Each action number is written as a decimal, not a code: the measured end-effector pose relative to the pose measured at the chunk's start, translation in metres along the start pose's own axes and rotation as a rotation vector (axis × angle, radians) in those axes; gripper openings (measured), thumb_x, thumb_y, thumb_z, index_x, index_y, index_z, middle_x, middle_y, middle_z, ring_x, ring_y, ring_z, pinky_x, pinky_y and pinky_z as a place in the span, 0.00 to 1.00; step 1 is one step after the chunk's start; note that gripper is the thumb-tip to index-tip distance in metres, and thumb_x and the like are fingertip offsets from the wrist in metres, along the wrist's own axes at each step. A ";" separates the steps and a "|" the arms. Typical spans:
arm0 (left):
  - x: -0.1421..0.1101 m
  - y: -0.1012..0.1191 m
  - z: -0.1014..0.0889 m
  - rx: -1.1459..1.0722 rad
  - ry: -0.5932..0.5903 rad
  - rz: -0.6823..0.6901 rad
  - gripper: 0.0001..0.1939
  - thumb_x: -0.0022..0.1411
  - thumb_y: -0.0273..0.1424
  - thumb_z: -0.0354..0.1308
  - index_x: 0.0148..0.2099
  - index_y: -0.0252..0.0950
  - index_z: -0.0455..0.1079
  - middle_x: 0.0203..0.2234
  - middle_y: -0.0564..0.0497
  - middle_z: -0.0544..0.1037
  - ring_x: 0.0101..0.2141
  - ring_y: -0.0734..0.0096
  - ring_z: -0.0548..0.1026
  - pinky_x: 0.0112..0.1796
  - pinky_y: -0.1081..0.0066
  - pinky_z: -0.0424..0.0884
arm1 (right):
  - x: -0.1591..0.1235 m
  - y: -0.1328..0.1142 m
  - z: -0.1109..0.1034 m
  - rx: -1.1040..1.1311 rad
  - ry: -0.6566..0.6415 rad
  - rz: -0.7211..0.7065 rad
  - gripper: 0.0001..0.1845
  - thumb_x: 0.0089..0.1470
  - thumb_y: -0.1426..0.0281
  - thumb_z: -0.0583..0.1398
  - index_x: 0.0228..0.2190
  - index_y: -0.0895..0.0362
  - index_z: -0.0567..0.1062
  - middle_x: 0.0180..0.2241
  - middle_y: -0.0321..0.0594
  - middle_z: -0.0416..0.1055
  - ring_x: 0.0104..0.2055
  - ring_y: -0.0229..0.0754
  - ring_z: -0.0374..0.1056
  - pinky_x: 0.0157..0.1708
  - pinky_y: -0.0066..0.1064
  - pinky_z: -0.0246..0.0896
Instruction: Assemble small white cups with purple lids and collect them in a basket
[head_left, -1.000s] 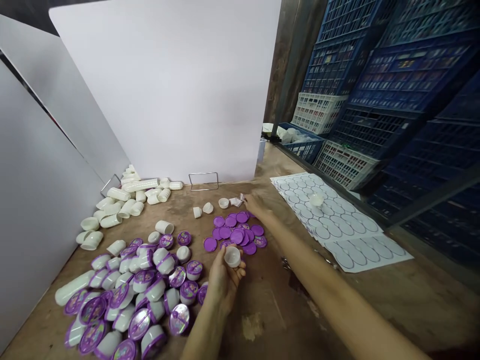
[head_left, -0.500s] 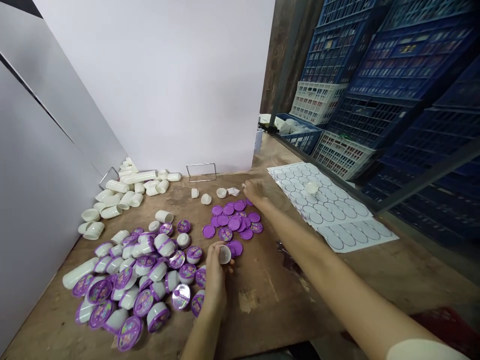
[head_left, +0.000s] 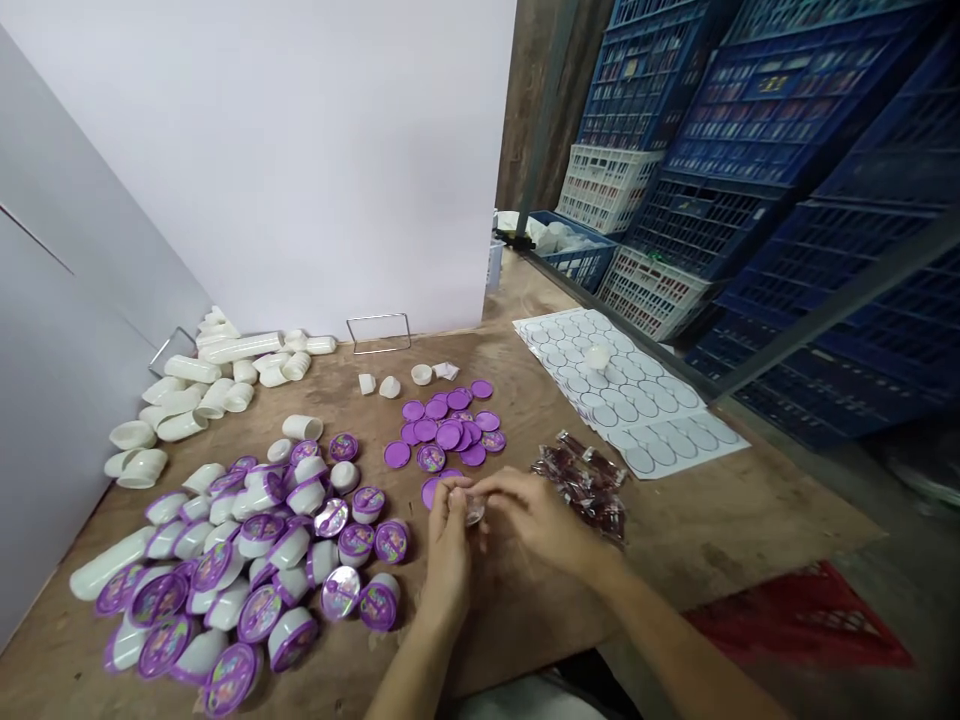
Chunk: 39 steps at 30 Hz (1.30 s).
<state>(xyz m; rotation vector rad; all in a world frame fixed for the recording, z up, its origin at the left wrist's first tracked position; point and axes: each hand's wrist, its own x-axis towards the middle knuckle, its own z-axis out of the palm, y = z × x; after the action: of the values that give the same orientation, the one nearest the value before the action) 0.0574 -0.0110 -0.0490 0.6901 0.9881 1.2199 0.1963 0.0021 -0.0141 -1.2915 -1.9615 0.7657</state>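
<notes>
Low over the table's front middle, my left hand [head_left: 450, 545] is closed around a small whitish cup [head_left: 475, 511]. My right hand [head_left: 536, 515] meets it from the right, its fingertips closed together at the cup's rim; anything between them is too small or hidden to name. Just beyond both hands lie purple round lids [head_left: 448, 434], loosely piled and some with printed faces. To the right of my right hand is a heap of dark brown clear-wrapped sachets [head_left: 581, 485]. Lidded white cups [head_left: 262, 560] with purple printed tops crowd the table on the left.
Stacked white cups [head_left: 240, 347] lie at the back left. Several small white pieces [head_left: 390, 387] sit near a wire stand [head_left: 379, 335]. Sheets printed with circles [head_left: 630, 390] lie at right. Blue crates [head_left: 720, 130] rise behind; a red crate [head_left: 802, 615] is below the table edge.
My right hand has come back from the far side of the lids to the cup in my left hand. The sachets, earlier mostly behind my forearm, now show. The view has shifted right.
</notes>
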 end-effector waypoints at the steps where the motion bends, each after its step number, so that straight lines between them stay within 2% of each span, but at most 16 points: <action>1: -0.002 0.001 0.001 0.002 -0.007 -0.011 0.17 0.59 0.46 0.58 0.42 0.38 0.66 0.27 0.56 0.70 0.19 0.80 0.66 0.17 0.80 0.59 | 0.000 0.013 -0.008 -0.036 0.081 0.064 0.15 0.58 0.80 0.51 0.37 0.55 0.76 0.39 0.41 0.75 0.42 0.42 0.70 0.44 0.34 0.65; 4: -0.005 0.007 0.002 -0.012 0.024 -0.045 0.20 0.54 0.46 0.61 0.39 0.36 0.65 0.28 0.55 0.72 0.15 0.82 0.63 0.11 0.81 0.54 | -0.002 0.058 -0.029 -0.350 0.277 0.236 0.19 0.52 0.83 0.50 0.39 0.58 0.75 0.41 0.48 0.72 0.44 0.46 0.67 0.45 0.38 0.62; 7: -0.004 0.015 0.001 -0.044 0.058 -0.105 0.24 0.51 0.49 0.63 0.38 0.35 0.65 0.28 0.55 0.73 0.13 0.83 0.62 0.09 0.80 0.53 | -0.005 0.092 -0.042 -0.526 0.253 0.299 0.12 0.49 0.82 0.53 0.30 0.58 0.74 0.36 0.46 0.69 0.38 0.45 0.65 0.40 0.37 0.60; 9: -0.004 0.020 0.000 -0.102 0.051 -0.147 0.27 0.49 0.52 0.63 0.38 0.34 0.66 0.27 0.54 0.73 0.14 0.82 0.64 0.10 0.80 0.55 | -0.006 0.098 -0.049 -0.510 0.234 0.294 0.10 0.48 0.81 0.53 0.23 0.57 0.70 0.31 0.43 0.67 0.33 0.42 0.63 0.36 0.34 0.59; 12: -0.005 0.025 -0.001 -0.216 0.041 -0.205 0.29 0.48 0.54 0.63 0.40 0.34 0.66 0.27 0.54 0.73 0.16 0.80 0.67 0.13 0.79 0.60 | -0.005 0.077 -0.053 -0.393 0.375 0.287 0.09 0.46 0.79 0.54 0.21 0.55 0.67 0.29 0.41 0.67 0.32 0.43 0.64 0.36 0.35 0.60; 14: -0.005 0.025 0.000 -0.209 0.060 -0.195 0.29 0.47 0.54 0.64 0.40 0.35 0.66 0.27 0.55 0.73 0.17 0.79 0.67 0.13 0.78 0.60 | -0.004 0.047 -0.046 -0.138 0.452 0.244 0.06 0.47 0.75 0.56 0.23 0.54 0.69 0.31 0.42 0.70 0.35 0.44 0.67 0.37 0.35 0.63; 17: -0.006 0.022 0.000 -0.053 0.080 -0.102 0.29 0.52 0.57 0.59 0.39 0.35 0.66 0.21 0.56 0.70 0.15 0.78 0.64 0.14 0.77 0.57 | -0.002 -0.004 -0.018 0.360 0.270 0.164 0.02 0.50 0.69 0.60 0.27 0.53 0.72 0.33 0.40 0.74 0.35 0.44 0.71 0.35 0.33 0.68; 19: -0.009 0.018 -0.001 0.071 0.095 -0.041 0.30 0.56 0.59 0.53 0.40 0.36 0.68 0.19 0.57 0.68 0.16 0.76 0.63 0.16 0.76 0.59 | 0.002 -0.028 0.009 0.456 0.175 0.150 0.03 0.51 0.71 0.59 0.26 0.53 0.71 0.29 0.37 0.73 0.29 0.40 0.69 0.29 0.30 0.67; 22: -0.013 0.014 -0.006 0.203 0.170 0.099 0.29 0.60 0.59 0.49 0.41 0.37 0.70 0.30 0.50 0.74 0.30 0.70 0.72 0.31 0.73 0.69 | 0.008 -0.041 0.043 0.274 0.225 0.076 0.09 0.50 0.77 0.57 0.22 0.54 0.69 0.25 0.35 0.68 0.26 0.37 0.65 0.27 0.27 0.64; 24: -0.016 0.013 -0.012 0.244 0.168 0.182 0.25 0.64 0.54 0.48 0.40 0.37 0.70 0.37 0.48 0.75 0.40 0.67 0.73 0.43 0.71 0.69 | 0.011 -0.043 0.057 0.120 0.249 0.002 0.11 0.50 0.80 0.55 0.22 0.54 0.70 0.27 0.37 0.69 0.29 0.38 0.66 0.30 0.28 0.64; 26: -0.018 0.016 -0.019 0.255 0.120 0.220 0.20 0.66 0.49 0.49 0.41 0.38 0.70 0.37 0.48 0.75 0.41 0.66 0.73 0.45 0.70 0.68 | 0.011 -0.045 0.063 0.028 0.251 -0.041 0.12 0.53 0.79 0.53 0.25 0.54 0.71 0.28 0.40 0.71 0.32 0.40 0.68 0.33 0.29 0.65; 28: -0.018 0.024 -0.028 0.252 0.109 0.247 0.17 0.65 0.46 0.53 0.41 0.38 0.71 0.35 0.48 0.76 0.39 0.66 0.73 0.41 0.71 0.69 | 0.011 -0.048 0.064 0.045 0.216 -0.065 0.11 0.56 0.78 0.52 0.28 0.55 0.72 0.30 0.41 0.73 0.35 0.42 0.69 0.36 0.31 0.65; 30: -0.018 0.035 -0.037 0.231 0.144 0.241 0.17 0.63 0.46 0.56 0.41 0.37 0.71 0.31 0.50 0.75 0.33 0.69 0.73 0.33 0.74 0.69 | 0.013 -0.047 0.061 0.205 0.116 -0.056 0.11 0.57 0.77 0.52 0.36 0.54 0.72 0.34 0.40 0.75 0.37 0.41 0.71 0.38 0.31 0.67; 33: -0.016 0.055 -0.049 0.203 0.196 0.197 0.20 0.59 0.49 0.59 0.44 0.38 0.71 0.22 0.55 0.68 0.20 0.76 0.65 0.18 0.78 0.61 | 0.022 -0.032 0.058 0.326 0.084 -0.015 0.13 0.59 0.76 0.52 0.45 0.54 0.69 0.39 0.41 0.76 0.40 0.41 0.71 0.40 0.34 0.68; 36: -0.013 0.069 -0.055 0.201 0.200 0.187 0.23 0.56 0.49 0.61 0.45 0.37 0.69 0.19 0.58 0.66 0.16 0.79 0.62 0.13 0.79 0.57 | 0.032 -0.010 0.063 -0.060 0.101 -0.029 0.09 0.55 0.75 0.58 0.38 0.55 0.73 0.41 0.45 0.73 0.46 0.49 0.67 0.47 0.45 0.65; 39: -0.011 0.072 -0.055 0.170 0.201 0.160 0.25 0.52 0.49 0.64 0.43 0.35 0.69 0.23 0.55 0.70 0.15 0.79 0.64 0.11 0.80 0.59 | 0.035 0.002 0.072 -0.391 0.013 -0.065 0.13 0.50 0.75 0.64 0.40 0.55 0.75 0.44 0.48 0.70 0.48 0.56 0.63 0.49 0.51 0.61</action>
<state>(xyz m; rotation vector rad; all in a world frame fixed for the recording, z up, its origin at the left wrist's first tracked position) -0.0236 -0.0087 -0.0078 0.8028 1.2329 1.3752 0.1310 0.0277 -0.0526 -1.4372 -2.2037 0.3485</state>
